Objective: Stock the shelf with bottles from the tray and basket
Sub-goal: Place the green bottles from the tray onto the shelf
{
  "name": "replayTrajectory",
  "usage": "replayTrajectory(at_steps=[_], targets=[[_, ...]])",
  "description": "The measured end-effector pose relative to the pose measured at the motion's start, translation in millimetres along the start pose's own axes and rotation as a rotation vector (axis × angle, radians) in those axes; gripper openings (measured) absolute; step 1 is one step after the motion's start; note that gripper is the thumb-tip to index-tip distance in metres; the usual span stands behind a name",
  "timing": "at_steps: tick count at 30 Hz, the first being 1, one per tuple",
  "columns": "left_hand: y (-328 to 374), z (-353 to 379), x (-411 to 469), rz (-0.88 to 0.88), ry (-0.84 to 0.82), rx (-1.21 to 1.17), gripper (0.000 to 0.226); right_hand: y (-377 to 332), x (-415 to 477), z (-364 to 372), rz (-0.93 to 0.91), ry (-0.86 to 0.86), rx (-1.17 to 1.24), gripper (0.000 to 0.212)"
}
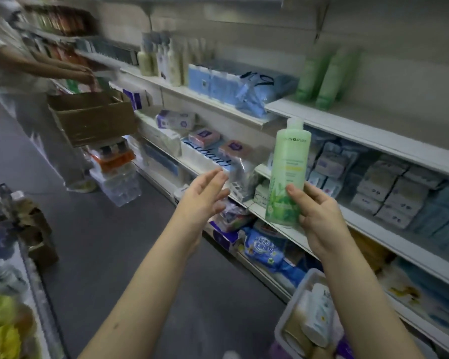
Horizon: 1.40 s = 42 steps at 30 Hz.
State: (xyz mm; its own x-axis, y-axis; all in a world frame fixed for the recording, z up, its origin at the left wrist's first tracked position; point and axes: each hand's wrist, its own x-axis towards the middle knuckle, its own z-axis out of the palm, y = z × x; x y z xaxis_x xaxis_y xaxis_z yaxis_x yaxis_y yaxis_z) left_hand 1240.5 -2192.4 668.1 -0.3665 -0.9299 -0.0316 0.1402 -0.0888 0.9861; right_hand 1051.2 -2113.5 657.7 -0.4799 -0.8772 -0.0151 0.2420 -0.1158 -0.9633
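Observation:
My right hand [319,218] grips a tall light-green bottle [287,174] with a white cap, upright, in front of the shelves at about middle-shelf height. To its left my left hand [205,195] hovers empty, fingers straight and apart from the bottle. On the upper white shelf [360,125] at the right stand two similar green bottles [322,79]. Below my right arm a white basket [290,314] holds white and beige bottles [318,314] lying on their sides.
Another person [24,73] stands at the left with a brown cardboard box [94,117], reaching into the shelves. Cream and white bottles [161,60] and blue packs fill the upper shelf. Packets crowd the lower shelves. Shrink-wrapped goods [117,174] sit on the grey aisle floor.

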Motion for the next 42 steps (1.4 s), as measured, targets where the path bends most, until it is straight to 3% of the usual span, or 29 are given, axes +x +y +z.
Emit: replayTrajectory(at_steps=[3, 7, 12, 16, 25, 28, 31, 36, 42], targets=[[6, 8, 49, -0.008, -0.051, -0.004, 0.037, -4, 35, 3, -0.036, 0.071, -0.010, 0.018], [8, 24, 124, 0.009, -0.167, 0.032, 0.020, -7, 91, 0, -0.108, 0.114, -0.017, 0.029], [7, 42, 203, 0.006, -0.240, 0.048, 0.022, -4, 169, -2, -0.158, 0.192, -0.012, 0.056], [10, 56, 252, 0.005, -0.285, 0.049, 0.025, -10, 219, -2, -0.189, 0.257, -0.002, 0.032], [20, 115, 351, 0.045, -0.508, 0.022, 0.031, -46, 293, -27, -0.296, 0.372, -0.058, 0.021], [18, 130, 384, 0.034, -0.611, 0.042, 0.038, -51, 318, -33, -0.315, 0.428, -0.034, 0.026], [12, 142, 419, 0.018, -0.690, 0.046, 0.036, -48, 344, -39, -0.312, 0.497, -0.086, 0.043], [0, 161, 466, 0.028, -0.786, 0.071, 0.033, -45, 374, -51, -0.308, 0.539, -0.203, 0.038], [-3, 189, 495, 0.141, -0.931, 0.196, 0.036, -54, 381, -59, -0.274, 0.437, -0.396, 0.039]])
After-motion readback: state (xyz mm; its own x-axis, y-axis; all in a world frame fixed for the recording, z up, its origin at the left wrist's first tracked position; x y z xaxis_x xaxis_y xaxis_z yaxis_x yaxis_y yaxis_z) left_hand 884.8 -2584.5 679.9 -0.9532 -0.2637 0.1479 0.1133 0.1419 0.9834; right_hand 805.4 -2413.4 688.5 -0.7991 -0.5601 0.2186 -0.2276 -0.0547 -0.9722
